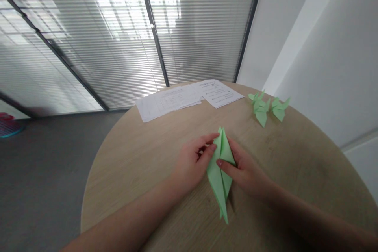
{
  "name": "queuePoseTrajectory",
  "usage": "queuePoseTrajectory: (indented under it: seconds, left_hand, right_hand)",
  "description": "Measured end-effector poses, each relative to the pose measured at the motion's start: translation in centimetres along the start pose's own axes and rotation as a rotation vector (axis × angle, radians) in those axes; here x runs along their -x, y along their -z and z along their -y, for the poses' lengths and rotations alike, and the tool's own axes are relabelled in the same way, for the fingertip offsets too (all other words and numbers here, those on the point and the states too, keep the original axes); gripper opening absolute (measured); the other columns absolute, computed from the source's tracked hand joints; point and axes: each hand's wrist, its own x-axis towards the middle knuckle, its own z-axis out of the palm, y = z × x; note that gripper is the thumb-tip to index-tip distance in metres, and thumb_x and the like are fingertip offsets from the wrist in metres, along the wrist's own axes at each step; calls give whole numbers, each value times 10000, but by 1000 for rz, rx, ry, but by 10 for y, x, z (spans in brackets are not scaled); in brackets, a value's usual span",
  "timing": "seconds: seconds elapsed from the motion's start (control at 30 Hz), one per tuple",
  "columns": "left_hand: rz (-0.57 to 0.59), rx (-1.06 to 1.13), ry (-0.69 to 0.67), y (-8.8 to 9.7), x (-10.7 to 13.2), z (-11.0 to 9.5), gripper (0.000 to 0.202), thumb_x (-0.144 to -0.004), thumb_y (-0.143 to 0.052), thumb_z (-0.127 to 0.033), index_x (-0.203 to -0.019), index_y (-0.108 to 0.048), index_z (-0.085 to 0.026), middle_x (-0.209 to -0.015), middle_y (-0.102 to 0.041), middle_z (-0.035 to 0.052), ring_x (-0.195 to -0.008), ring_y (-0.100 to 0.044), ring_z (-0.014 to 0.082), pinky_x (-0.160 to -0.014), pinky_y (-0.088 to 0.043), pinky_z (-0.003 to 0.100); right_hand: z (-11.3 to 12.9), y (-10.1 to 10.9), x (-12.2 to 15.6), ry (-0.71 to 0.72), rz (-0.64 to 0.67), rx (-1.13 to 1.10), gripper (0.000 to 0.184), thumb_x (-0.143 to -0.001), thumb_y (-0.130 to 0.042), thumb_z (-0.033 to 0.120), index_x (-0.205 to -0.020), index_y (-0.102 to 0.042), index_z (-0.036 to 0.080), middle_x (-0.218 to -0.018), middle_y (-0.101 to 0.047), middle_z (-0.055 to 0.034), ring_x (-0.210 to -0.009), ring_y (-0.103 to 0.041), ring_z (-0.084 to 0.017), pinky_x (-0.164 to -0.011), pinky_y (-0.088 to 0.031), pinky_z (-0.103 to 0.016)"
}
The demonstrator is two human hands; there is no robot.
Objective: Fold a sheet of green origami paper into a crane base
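A light green sheet of origami paper, folded into a long narrow diamond, is held just above the round table between both hands. Its upper end shows two points side by side, and its lower end splits into two tips. My left hand grips the left edge near the top, thumb on the front face and fingers partly behind. Around the right edge is my right hand, its thumb pressed on the middle of the front and the other fingers mostly hidden behind the paper.
Several finished green paper cranes stand at the back right of the wooden table. Printed sheets lie along the far edge. Beyond are glass panels with blinds and a white wall. A pink and blue basket is on the floor at left.
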Motion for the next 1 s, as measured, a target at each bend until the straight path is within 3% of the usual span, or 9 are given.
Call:
queuePoseTrajectory:
  seconds: [0.17, 0.33, 0.47, 0.53, 0.6, 0.67, 0.7, 0.83, 1.0]
  left_hand:
    - [-94, 62, 76, -3, 1, -7, 261, -916, -617, -306, -1097, -778, -209, -954, -787, 55, -785, -692, 176, -717, -548, 296]
    - [-97, 140, 124, -5, 1, -5, 268, -890, -662, -328, -1099, -763, -194, -887, -775, 55, -744, -688, 172, -677, -542, 286]
    - [-108, 171, 128, -7, 1, -5, 247, -892, -656, -298, -1096, -751, -197, -914, -769, 56, -793, -693, 170, -714, -541, 280]
    - [-115, 188, 135, -7, 1, -5, 238, -899, -647, -293, -1092, -745, -195, -915, -767, 57, -802, -693, 170, -719, -539, 278]
    - [-113, 195, 147, -7, 1, -5, 228, -900, -646, -291, -1079, -744, -190, -909, -769, 59, -796, -694, 171, -723, -538, 281]
    - [-109, 194, 158, -7, 2, -5, 230, -899, -648, -291, -1077, -746, -185, -910, -772, 64, -796, -697, 175, -729, -538, 287]
    - [-105, 195, 162, -8, 2, -4, 238, -899, -648, -295, -1083, -747, -182, -910, -773, 66, -795, -698, 178, -727, -539, 289]
    - [-51, 193, 184, -8, 1, -1, 282, -916, -632, -338, -1117, -748, -178, -949, -785, 75, -816, -712, 193, -737, -550, 305]
    - [63, 95, 193, -2, -3, 6, 242, -935, -578, -289, -1068, -752, -186, -965, -790, 65, -856, -721, 192, -781, -549, 308]
  right_hand:
    - [6, -6, 5, 20, 19, 60, 583, -944, -576, 271, -1506, -431, 219, -1460, -579, -117, -1320, -556, -295, -1148, -412, -495]
    - [7, -8, 5, 36, 19, 35, 516, -1017, -498, 353, -1519, -446, 249, -1508, -550, -101, -1403, -495, -281, -1187, -375, -485]
    - [3, -8, 6, 35, -93, 20, 500, -1027, -484, 456, -1487, -510, 262, -1493, -572, -92, -1420, -477, -280, -1187, -380, -473]
    - [0, -7, 6, 20, -182, -4, 496, -1012, -507, 496, -1447, -560, 264, -1388, -647, -98, -1312, -577, -284, -1101, -473, -455]
    - [-3, -6, 4, -17, -225, -67, 494, -981, -555, 518, -1402, -589, 263, -1160, -727, -87, -989, -708, -245, -835, -596, -386]
    - [-4, -5, 1, -50, -238, -161, 468, -938, -621, 517, -1335, -609, 268, -957, -717, -37, -690, -668, -171, -572, -553, -290]
    - [-3, -5, 0, -58, -244, -205, 445, -915, -654, 508, -1289, -619, 269, -904, -699, -17, -623, -635, -146, -512, -515, -258]
    - [0, -3, -4, -91, -242, -281, 360, -851, -734, 465, -1131, -650, 254, -862, -698, -4, -621, -643, -132, -508, -510, -227]
    - [-5, 7, -9, -180, -193, -223, 383, -804, -764, 452, -1106, -684, 230, -906, -756, -40, -665, -678, -151, -542, -522, -240]
